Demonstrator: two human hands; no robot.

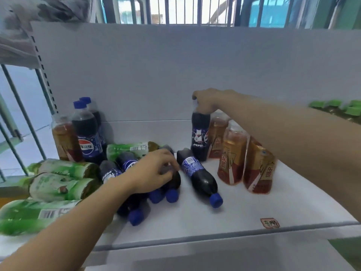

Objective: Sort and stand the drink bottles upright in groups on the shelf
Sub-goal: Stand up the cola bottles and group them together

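White metal shelf carries all bottles. Green-labelled tea bottles lie near left. Amber tea bottles with red-gold labels stand right. Right hand fingers grasp neck of upright dark cola bottle, centre. Left hand fingers curl round lying blue-capped cola bottle.
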